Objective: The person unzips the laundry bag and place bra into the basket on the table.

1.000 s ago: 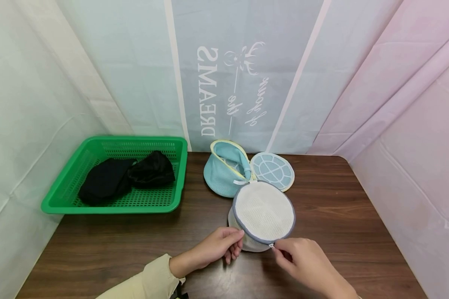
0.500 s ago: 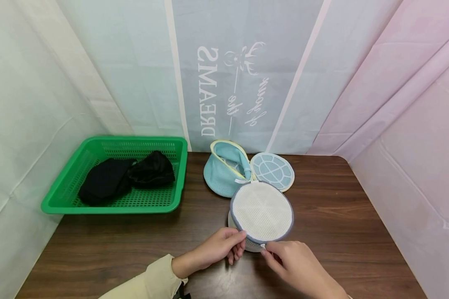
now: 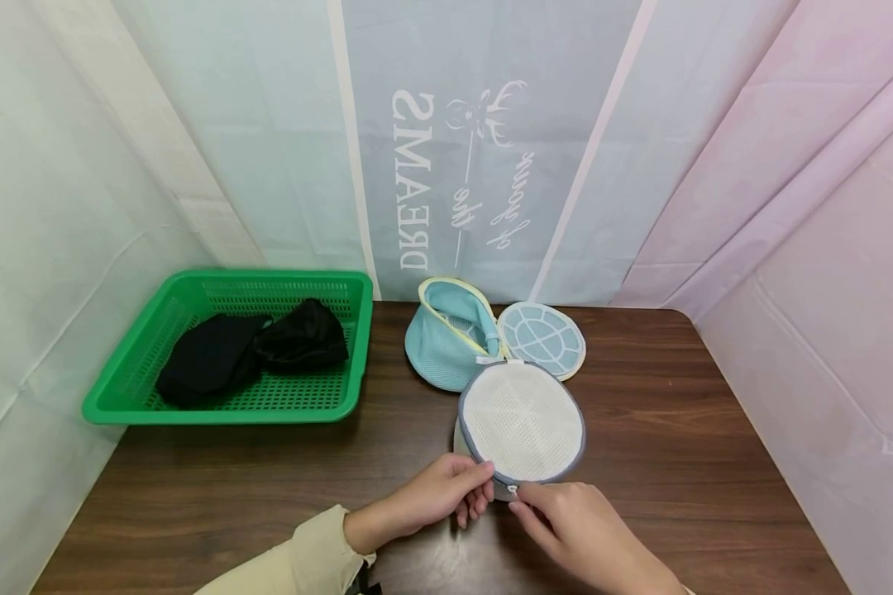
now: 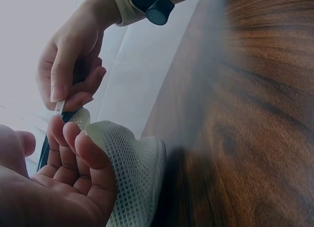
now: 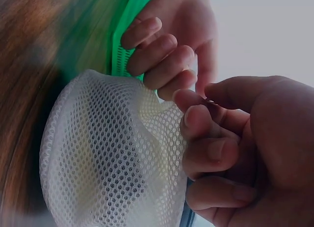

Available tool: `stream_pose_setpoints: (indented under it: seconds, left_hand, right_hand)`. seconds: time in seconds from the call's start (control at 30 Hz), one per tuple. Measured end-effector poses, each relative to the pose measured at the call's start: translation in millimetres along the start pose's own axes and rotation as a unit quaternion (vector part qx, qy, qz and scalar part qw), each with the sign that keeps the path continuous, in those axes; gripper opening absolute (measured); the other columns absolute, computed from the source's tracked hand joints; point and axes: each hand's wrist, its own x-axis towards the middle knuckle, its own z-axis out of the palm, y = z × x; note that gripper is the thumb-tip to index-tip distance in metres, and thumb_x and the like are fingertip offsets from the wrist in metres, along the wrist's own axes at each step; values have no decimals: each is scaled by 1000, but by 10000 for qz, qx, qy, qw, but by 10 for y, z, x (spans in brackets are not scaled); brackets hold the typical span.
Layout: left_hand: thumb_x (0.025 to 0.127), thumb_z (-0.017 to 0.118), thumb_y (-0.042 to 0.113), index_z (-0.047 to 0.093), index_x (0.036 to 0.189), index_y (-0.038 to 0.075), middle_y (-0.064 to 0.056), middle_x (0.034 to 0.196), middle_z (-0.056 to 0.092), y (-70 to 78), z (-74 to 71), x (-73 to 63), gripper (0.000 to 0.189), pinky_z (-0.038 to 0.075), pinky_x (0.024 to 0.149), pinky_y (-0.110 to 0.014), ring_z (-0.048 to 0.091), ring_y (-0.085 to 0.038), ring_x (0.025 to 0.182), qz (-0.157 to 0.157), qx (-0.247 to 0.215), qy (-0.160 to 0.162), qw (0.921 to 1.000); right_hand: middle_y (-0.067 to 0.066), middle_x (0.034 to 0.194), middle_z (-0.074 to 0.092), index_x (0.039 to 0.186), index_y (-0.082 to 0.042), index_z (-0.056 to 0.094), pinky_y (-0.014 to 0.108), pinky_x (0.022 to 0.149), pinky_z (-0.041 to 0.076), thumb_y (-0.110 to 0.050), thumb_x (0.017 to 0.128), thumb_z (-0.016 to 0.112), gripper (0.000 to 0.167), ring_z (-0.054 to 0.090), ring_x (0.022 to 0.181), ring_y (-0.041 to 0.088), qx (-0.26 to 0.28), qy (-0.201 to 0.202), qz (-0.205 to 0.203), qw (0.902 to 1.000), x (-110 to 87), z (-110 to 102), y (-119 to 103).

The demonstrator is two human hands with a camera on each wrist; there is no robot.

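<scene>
A round white mesh laundry bag (image 3: 524,421) with a grey-blue zipped rim stands on the table, its lid lying over the top. My left hand (image 3: 446,489) pinches the rim at the near left, thumb on top and the other fingers loosely curled below. Just to the right, my right hand (image 3: 584,525) pinches the small white zipper pull (image 3: 512,489) between thumb and forefinger. In the left wrist view the zipper pull (image 4: 60,107) shows under the right thumb. The bag's mesh side (image 5: 113,148) bulges in the right wrist view; its contents cannot be made out.
Behind the white bag is a blue mesh bag (image 3: 439,351) with yellow trim, its round lid (image 3: 542,339) folded back to the right. A green basket (image 3: 231,417) at left holds black cloth items (image 3: 212,359). Fabric walls enclose the wooden table (image 3: 677,463).
My right hand has drawn the zipper pull leftward along the near rim, closer to my left hand. My left hand has shifted slightly right. The lid now lies flatter.
</scene>
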Motion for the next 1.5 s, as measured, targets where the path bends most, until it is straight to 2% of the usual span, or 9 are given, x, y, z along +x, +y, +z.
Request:
stream_pose_setpoints:
  seconds: [0.17, 0.5, 1.1, 1.5]
  left_hand:
    - [108, 51, 26, 61, 85, -11, 2, 67, 59, -6, 9, -4, 45, 44, 49, -19, 52, -5, 59, -26, -14, 10, 10000]
    - [107, 52, 23, 60, 84, -15, 2, 65, 58, -13, -4, -3, 45, 43, 50, -20, 49, -5, 56, 74, 107, -7, 9999]
    - [106, 52, 17, 57, 83, -18, 3, 64, 56, -51, -15, -7, 42, 44, 51, -19, 49, -6, 56, 121, 144, 34, 9998]
    - [105, 53, 15, 56, 82, -18, 3, 63, 55, -31, 1, -20, 40, 42, 49, -18, 48, -5, 55, 131, 129, 77, 9998]
  right_hand:
    - [-24, 64, 27, 72, -30, 46, 7, 47, 24, -15, 94, 72, 37, 25, 55, -11, -17, 33, -209, 9998, 16, 33, -5]
    - [-25, 63, 25, 71, -30, 44, 6, 46, 21, -13, 92, 73, 40, 22, 55, -13, -72, 91, -291, 9995, 28, 42, 0]
    - [-24, 64, 22, 69, -29, 42, 7, 46, 20, -12, 91, 73, 42, 19, 55, -12, -182, 92, -200, 9996, 23, 69, -5]
    - [-25, 63, 23, 68, -30, 45, 9, 46, 22, -11, 88, 75, 40, 21, 55, -11, -394, 242, -108, 9989, 11, 72, -12]
